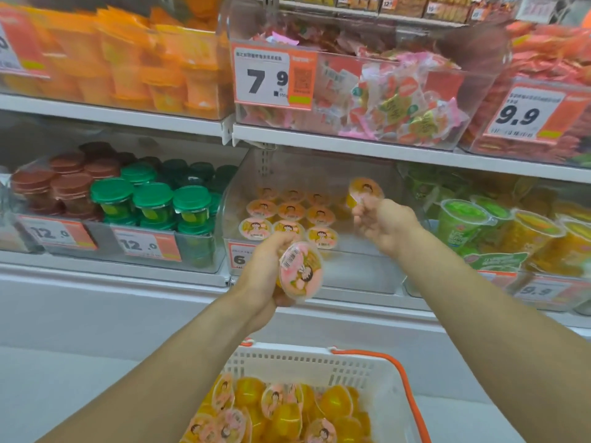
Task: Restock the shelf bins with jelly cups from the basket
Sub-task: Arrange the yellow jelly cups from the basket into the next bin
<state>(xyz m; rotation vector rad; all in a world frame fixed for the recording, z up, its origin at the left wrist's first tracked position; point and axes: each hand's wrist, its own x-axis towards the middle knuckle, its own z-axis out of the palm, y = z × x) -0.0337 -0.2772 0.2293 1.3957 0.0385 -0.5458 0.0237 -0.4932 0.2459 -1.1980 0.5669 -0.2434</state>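
My left hand [265, 276] grips a yellow jelly cup [302, 273] with a pink printed lid, held in front of the clear shelf bin [358, 279]. Higher up, my right hand [382, 220] pinches a second jelly cup [364, 190] over the bin's right side. Inside the bin, several jelly cups [289, 215] stand in rows at the left. A white basket [316, 362] with orange handles sits below my arms, holding several more yellow jelly cups [281, 414].
Green-lidded and brown-lidded cups [153, 199] fill the bin to the left. Green and yellow cups [499, 225] sit in the bin to the right. The shelf above [351, 142] carries bins of wrapped sweets and price tags. A white ledge [112, 314] runs under the shelves.
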